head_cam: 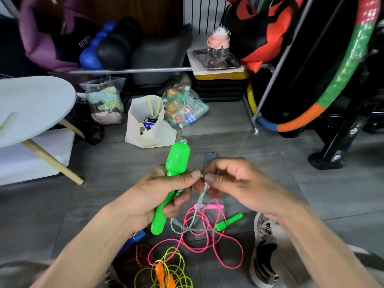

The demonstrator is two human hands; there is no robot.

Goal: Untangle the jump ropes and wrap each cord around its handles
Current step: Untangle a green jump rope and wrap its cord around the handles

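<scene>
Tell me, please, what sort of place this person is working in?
Probably a home workout or storage corner. A foam-wrapped hula hoop leans at the right, rolled exercise mats lie on a rack, and jump ropes such as the pink rope sprawl on the grey tiled floor.

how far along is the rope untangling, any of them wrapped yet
None looks wrapped. In hand: the left hand grips a green handle while the right hand pinches its grey-green cord. Left: the pink cord and yellow cord lie loose on the floor.
</scene>
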